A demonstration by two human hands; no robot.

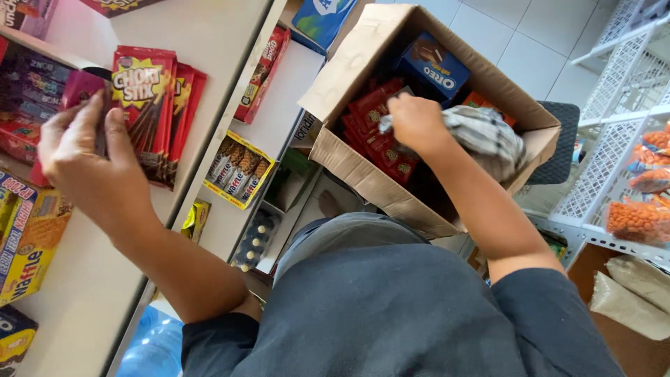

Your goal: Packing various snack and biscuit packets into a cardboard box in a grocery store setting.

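Observation:
My left hand (87,164) is raised at the white shelf (209,42), fingers resting against a row of upright red snack boxes (150,105) and a purple pack (80,87) beside them. My right hand (417,122) reaches down into an open cardboard box (363,174), fingers closed among the red snack boxes inside (370,119). A checked cloth (488,136) lies over the box's right side, next to my wrist. A blue biscuit box (434,70) sits at the far end of the carton.
More snack packs stand on lower shelf levels: a red box (264,70), a yellow-edged pack (237,171), yellow wafer boxes (28,237). A white wire rack (614,139) with orange snack bags (638,220) stands to the right. A blue water bottle (153,345) is below.

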